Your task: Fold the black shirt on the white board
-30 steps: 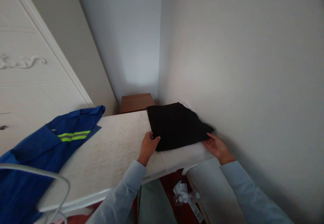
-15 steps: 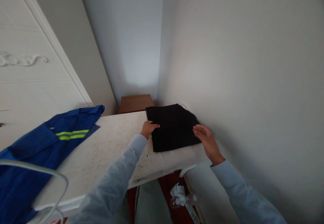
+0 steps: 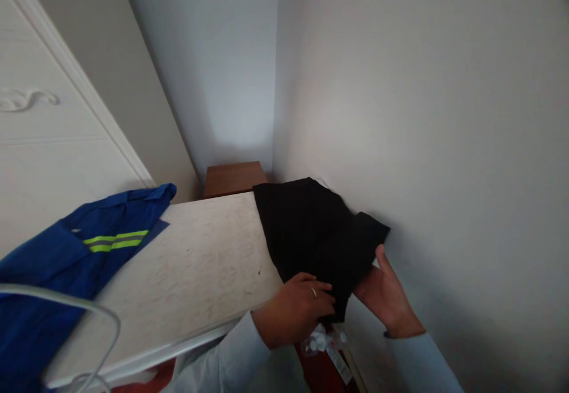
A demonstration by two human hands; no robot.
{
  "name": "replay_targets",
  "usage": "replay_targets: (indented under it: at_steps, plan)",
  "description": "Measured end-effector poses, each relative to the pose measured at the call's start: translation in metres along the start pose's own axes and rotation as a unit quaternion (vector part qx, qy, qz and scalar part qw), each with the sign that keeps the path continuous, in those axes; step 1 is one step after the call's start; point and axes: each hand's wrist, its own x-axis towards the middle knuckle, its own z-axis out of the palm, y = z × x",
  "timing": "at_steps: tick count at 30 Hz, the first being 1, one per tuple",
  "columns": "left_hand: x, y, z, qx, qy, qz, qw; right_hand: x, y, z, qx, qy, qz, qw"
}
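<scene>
A folded black garment (image 3: 316, 236) hangs partly off the near right corner of the white table (image 3: 195, 274), close to the wall. My left hand (image 3: 296, 310) grips its near edge, thumb on top and fingers curled around the cloth. My right hand (image 3: 386, 292) is under the garment's right side, palm up, with the thumb against the cloth. Both arms wear light blue sleeves.
A blue work jacket (image 3: 66, 262) with a yellow reflective stripe lies over the table's left end. A white cable (image 3: 66, 310) loops at the lower left. A brown wooden stand (image 3: 233, 178) sits in the corner behind the table. Crumpled clear packaging (image 3: 326, 345) lies on the red floor below.
Both hands have drawn back toward me, pulling the black garment to the table's near corner and lifting it partly off the edge. The white sheet under it no longer shows.
</scene>
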Motion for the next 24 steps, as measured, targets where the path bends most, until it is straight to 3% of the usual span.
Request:
replay_targets:
  at_steps: [2, 5, 8, 11, 15, 19, 24]
  plan:
    - [-0.008, 0.004, 0.015, 0.049, -0.032, 0.030, 0.998, -0.010, 0.009, -0.014, 0.028, 0.027, -0.051, 0.998]
    - [-0.023, 0.005, 0.033, 0.098, -0.026, 0.034, 0.994, -0.013, 0.027, -0.035, 0.045, 0.091, -0.088, 0.991]
    - [-0.042, 0.001, 0.045, 0.102, -0.004, 0.003, 0.995, -0.008, 0.049, -0.057, 0.043, 0.180, -0.087, 0.979]
    - [-0.061, 0.000, 0.049, 0.067, 0.011, -0.051, 0.996, -0.004, 0.073, -0.077, 0.052, 0.211, -0.110, 0.970]
    - [-0.076, 0.005, 0.050, 0.040, 0.024, -0.092, 0.995, -0.005, 0.097, -0.093, 0.082, 0.208, -0.129, 0.966]
    - [-0.083, 0.006, 0.046, 0.027, 0.047, -0.079, 0.995, -0.006, 0.097, -0.093, 0.154, 0.216, -0.127, 0.956]
    - [-0.078, -0.016, 0.020, 0.022, 0.188, -0.129, 0.973, -0.004, 0.088, -0.098, 0.165, 0.229, -0.150, 0.948]
